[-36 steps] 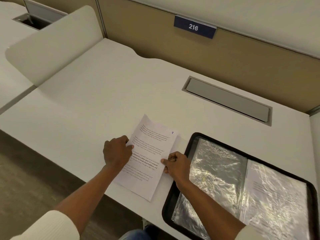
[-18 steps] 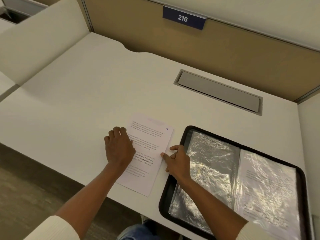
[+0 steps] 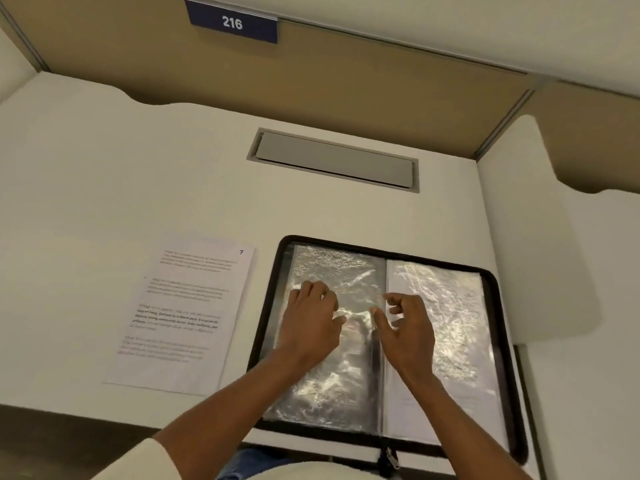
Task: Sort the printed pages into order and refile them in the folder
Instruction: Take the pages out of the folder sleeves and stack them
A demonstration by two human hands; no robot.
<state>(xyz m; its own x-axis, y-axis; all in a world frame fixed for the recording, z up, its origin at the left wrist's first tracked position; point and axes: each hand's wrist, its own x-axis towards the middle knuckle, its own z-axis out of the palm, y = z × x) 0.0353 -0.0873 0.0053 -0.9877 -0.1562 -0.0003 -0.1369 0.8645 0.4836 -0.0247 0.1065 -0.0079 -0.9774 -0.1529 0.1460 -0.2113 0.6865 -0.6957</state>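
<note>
A black zip folder [image 3: 498,306] lies open on the desk, showing two crinkled clear sleeves. Its left sleeve [image 3: 332,268] looks empty, while the right sleeve [image 3: 450,306] holds a printed sheet. My left hand [image 3: 311,323] rests on the left sleeve with its fingers bent onto the plastic. Over the spine, my right hand [image 3: 408,327] has loosely curled fingers, the thumb by the sleeve's inner edge; I see nothing held in it. A loose printed page [image 3: 187,317], numbered 7 at its top right corner, lies flat on the desk left of the folder, clear of both hands.
A grey cable hatch [image 3: 332,161] is set into the desk behind the folder. A tan partition carries a blue plate reading 216 [image 3: 232,22]. A white divider panel [image 3: 519,220] stands at the right. The desk's front edge runs just below the page and folder.
Both hands have left the loose page and moved right onto the open folder. The view has swung right, so the page now lies to the left.
</note>
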